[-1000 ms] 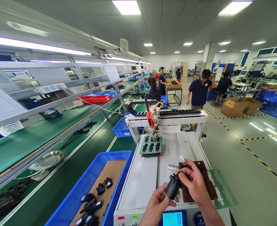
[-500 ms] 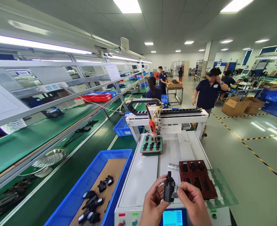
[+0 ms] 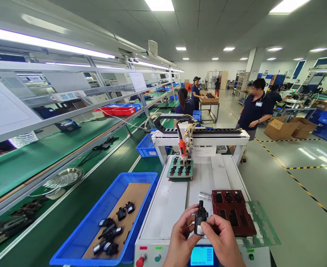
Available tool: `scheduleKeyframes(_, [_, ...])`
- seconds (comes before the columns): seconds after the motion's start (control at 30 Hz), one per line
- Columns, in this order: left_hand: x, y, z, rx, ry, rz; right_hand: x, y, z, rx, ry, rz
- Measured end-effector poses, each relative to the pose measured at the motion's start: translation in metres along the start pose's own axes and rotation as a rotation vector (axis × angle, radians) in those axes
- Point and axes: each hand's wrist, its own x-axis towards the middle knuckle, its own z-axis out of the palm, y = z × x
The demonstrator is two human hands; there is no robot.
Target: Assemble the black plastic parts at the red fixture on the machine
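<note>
Both my hands hold one small black cylindrical part [image 3: 200, 221] upright above the front of a white machine table [image 3: 169, 207]. My left hand [image 3: 182, 237] grips its left side with thumb and fingers. My right hand [image 3: 221, 241] pinches its lower right side. Just to the right lies a dark red fixture tray [image 3: 232, 213] with a few black parts in its far pockets. Farther back a green fixture [image 3: 180, 168] full of black parts sits under the machine's red-tipped screwdriver head [image 3: 182, 146].
A blue bin [image 3: 96, 226] with several black parts on cardboard stands at my left. A small screen [image 3: 202, 256] and buttons sit on the machine front. A green conveyor [image 3: 77, 200] and shelving run along the left. Several people stand in the aisle beyond.
My right hand left the red tray and came down to the part. The part went from tilted to upright, held by both hands. The view rose slightly.
</note>
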Motion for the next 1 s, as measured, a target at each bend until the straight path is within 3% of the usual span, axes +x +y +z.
scheduleKeyframes(0.23, [0.001,-0.003,-0.002,-0.004,0.010,-0.007,0.000,-0.003,0.004,-0.110,0.046,-0.039])
scheduleKeyframes(0.43, [0.002,-0.002,-0.003,-0.122,-0.014,-0.067,-0.008,0.003,0.016,-0.467,0.319,-0.387])
scheduleKeyframes(0.53, [0.002,0.000,-0.004,-0.171,-0.045,-0.081,-0.009,0.010,0.015,-0.320,0.385,-0.290])
scheduleKeyframes(0.6, [0.001,-0.001,-0.005,-0.126,-0.022,-0.048,-0.007,0.018,0.015,-0.231,0.356,-0.211])
scheduleKeyframes(0.73, [-0.004,-0.017,-0.014,0.127,0.024,0.045,0.005,0.040,0.028,-0.309,0.302,-0.202])
scheduleKeyframes(0.83, [-0.002,-0.046,-0.040,0.201,0.035,-0.035,0.014,0.061,0.039,-0.416,0.253,-0.158])
scheduleKeyframes(0.9, [0.004,-0.073,-0.073,0.124,0.137,-0.159,0.016,0.077,0.037,-0.429,0.210,-0.096])
scheduleKeyframes(0.93, [0.009,-0.086,-0.094,0.069,0.266,-0.200,0.015,0.087,0.033,-0.421,0.199,-0.077])
scheduleKeyframes(1.0, [0.019,-0.106,-0.143,-0.042,0.662,-0.234,0.010,0.107,0.019,-0.391,0.226,-0.068])
